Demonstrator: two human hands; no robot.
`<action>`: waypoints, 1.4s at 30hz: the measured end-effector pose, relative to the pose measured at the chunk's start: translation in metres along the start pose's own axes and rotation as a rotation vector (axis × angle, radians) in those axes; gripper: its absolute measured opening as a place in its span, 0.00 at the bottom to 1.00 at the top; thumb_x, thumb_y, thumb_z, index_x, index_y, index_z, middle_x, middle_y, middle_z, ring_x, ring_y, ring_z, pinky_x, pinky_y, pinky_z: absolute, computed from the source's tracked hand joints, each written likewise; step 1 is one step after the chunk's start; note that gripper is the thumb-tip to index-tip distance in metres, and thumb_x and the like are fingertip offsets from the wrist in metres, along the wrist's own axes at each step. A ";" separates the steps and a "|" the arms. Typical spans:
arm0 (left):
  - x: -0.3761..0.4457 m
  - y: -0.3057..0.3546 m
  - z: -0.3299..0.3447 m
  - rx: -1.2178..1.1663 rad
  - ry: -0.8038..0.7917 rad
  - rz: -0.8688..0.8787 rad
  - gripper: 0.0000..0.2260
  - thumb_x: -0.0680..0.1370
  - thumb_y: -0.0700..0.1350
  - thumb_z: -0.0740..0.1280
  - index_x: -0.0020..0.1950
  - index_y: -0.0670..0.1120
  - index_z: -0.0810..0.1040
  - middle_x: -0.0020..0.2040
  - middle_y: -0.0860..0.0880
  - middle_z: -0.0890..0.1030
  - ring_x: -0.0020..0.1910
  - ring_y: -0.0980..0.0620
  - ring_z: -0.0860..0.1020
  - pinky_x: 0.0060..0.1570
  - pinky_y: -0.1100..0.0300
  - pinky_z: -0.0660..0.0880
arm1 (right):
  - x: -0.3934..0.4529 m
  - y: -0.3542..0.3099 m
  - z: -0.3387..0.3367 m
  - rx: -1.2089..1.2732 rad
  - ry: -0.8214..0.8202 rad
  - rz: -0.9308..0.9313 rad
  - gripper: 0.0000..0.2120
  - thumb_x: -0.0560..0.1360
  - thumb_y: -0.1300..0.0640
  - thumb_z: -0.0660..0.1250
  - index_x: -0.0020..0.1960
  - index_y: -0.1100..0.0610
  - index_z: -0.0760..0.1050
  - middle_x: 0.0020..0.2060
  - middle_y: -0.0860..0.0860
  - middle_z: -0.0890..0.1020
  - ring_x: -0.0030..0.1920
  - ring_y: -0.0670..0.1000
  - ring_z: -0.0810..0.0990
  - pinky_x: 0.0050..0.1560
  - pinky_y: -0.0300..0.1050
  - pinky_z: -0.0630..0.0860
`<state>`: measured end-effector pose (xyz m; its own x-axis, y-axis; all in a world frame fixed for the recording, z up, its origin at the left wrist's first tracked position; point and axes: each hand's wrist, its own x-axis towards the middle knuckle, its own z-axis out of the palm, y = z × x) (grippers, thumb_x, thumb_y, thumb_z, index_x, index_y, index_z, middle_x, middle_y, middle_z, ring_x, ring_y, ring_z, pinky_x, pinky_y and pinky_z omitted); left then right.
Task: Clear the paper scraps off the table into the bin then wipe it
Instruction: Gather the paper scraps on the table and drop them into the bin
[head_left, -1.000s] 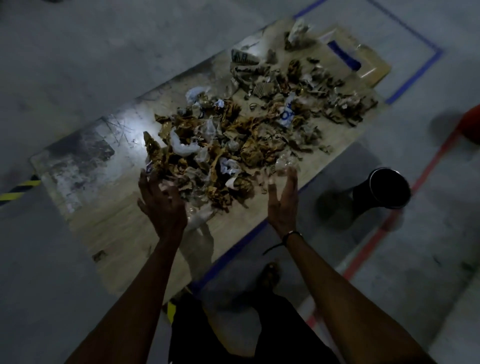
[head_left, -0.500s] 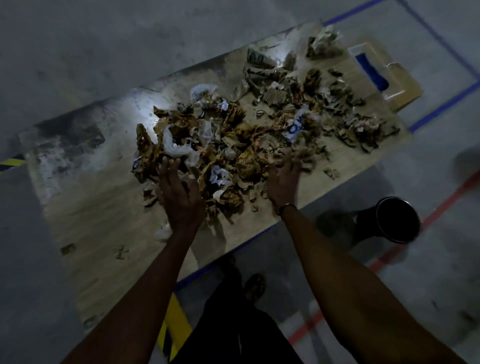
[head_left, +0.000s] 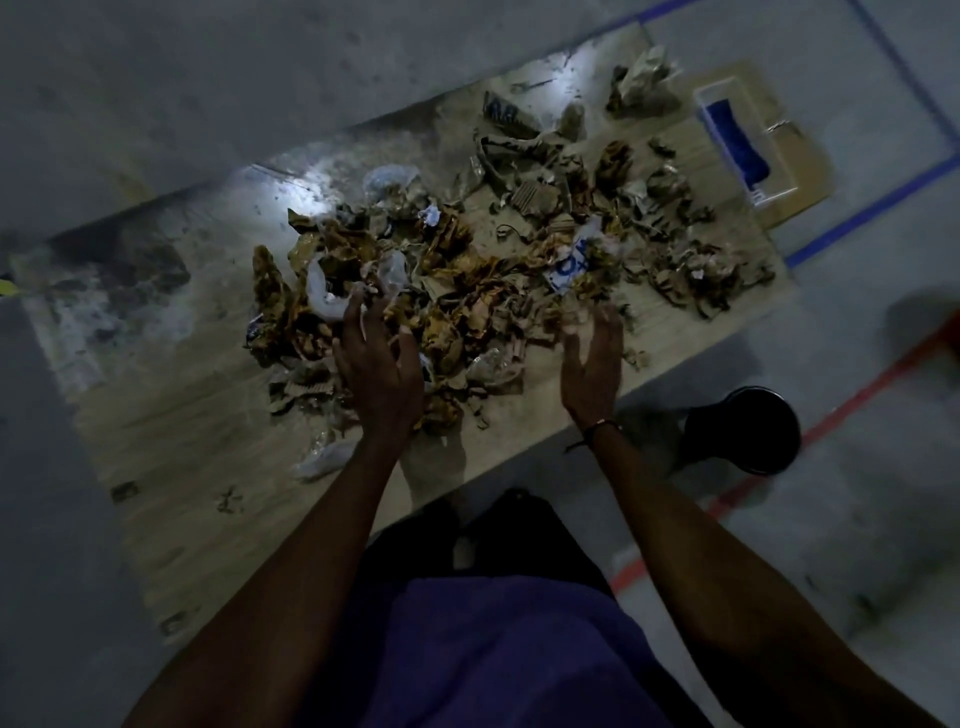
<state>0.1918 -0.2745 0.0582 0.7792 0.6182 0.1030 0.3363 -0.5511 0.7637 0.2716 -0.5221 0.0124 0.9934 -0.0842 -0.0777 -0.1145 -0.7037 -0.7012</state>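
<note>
Blue lettering on a white scrap (head_left: 570, 265) is too blurred to read. My left hand (head_left: 381, 371) and right hand (head_left: 592, 366) lie spread, fingers straight, over crumpled brown paper scraps (head_left: 467, 306) on the worn wooden table (head_left: 171, 447).

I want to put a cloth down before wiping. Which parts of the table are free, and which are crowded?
Free: the table at its left end, left of the scrap pile, apart from a few small bits near the front edge. A narrow bare strip also runs along the front edge right of the right hand. Crowded: the middle and far right, where both hands reach, the left hand included.
</note>
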 end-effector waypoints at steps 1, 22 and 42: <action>-0.001 0.004 0.003 0.009 -0.003 -0.006 0.18 0.84 0.48 0.61 0.72 0.45 0.75 0.79 0.46 0.69 0.79 0.46 0.65 0.74 0.33 0.64 | 0.012 0.008 -0.008 -0.018 0.008 0.033 0.30 0.85 0.45 0.58 0.82 0.59 0.63 0.84 0.58 0.60 0.84 0.57 0.58 0.82 0.58 0.58; -0.035 0.138 0.110 0.145 0.298 -0.166 0.15 0.83 0.43 0.62 0.70 0.44 0.77 0.77 0.43 0.71 0.77 0.43 0.68 0.71 0.34 0.68 | 0.130 0.025 -0.062 0.112 -0.556 -0.401 0.28 0.86 0.44 0.55 0.82 0.57 0.63 0.82 0.59 0.64 0.82 0.59 0.59 0.82 0.52 0.57; -0.079 0.233 0.192 0.088 0.256 -0.122 0.14 0.82 0.45 0.61 0.67 0.46 0.77 0.71 0.44 0.74 0.71 0.41 0.74 0.67 0.38 0.72 | 0.248 0.186 -0.224 0.010 -0.253 -0.214 0.37 0.81 0.36 0.59 0.81 0.59 0.62 0.79 0.60 0.66 0.79 0.59 0.65 0.80 0.54 0.62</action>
<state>0.3102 -0.5592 0.1053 0.5754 0.7978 0.1799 0.4721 -0.5036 0.7236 0.4960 -0.8320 0.0218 0.9646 0.2438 -0.1003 0.0960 -0.6791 -0.7277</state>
